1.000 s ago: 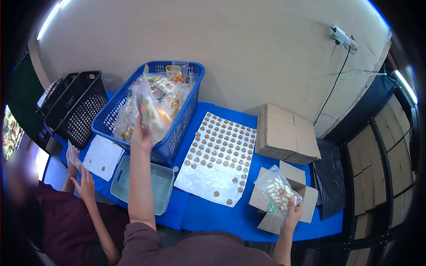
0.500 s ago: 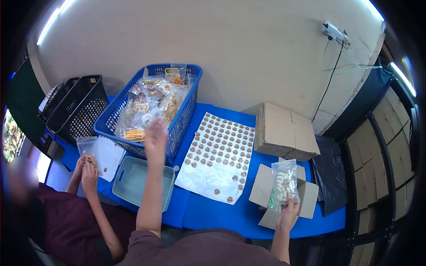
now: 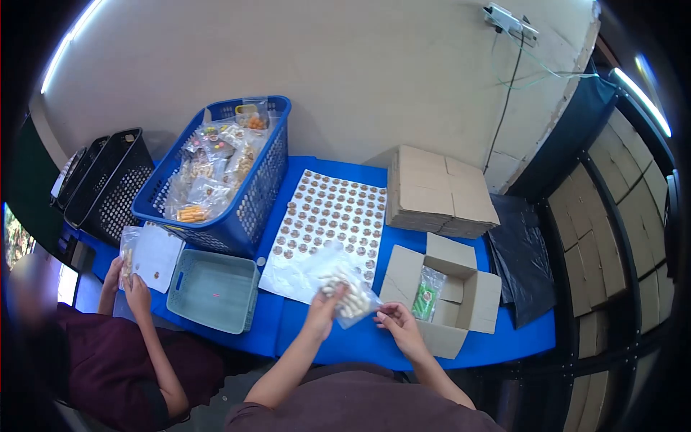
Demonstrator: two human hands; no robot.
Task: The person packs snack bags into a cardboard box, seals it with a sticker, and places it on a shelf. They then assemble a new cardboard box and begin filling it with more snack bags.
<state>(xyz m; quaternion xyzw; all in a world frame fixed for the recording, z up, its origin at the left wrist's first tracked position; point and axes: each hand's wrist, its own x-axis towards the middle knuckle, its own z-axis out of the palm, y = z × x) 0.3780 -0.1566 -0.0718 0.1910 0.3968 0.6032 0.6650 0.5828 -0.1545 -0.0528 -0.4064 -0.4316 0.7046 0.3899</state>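
Note:
My left hand grips a clear bag of white pieces over the lower edge of the sticker sheet. With closed fingers, my right hand pinches the right corner of that same bag. Just right of my right hand stands an open cardboard box, with a bag of green pieces inside it.
A blue basket full of snack bags stands behind a grey-green tray. Black baskets are at the left. A co-worker holds another bag. Stacked cardboard and black plastic lie at the right.
The bag of white pieces moved left from above the box to over the sheet. My left hand came from the blue basket and took hold of it. The view shifted.

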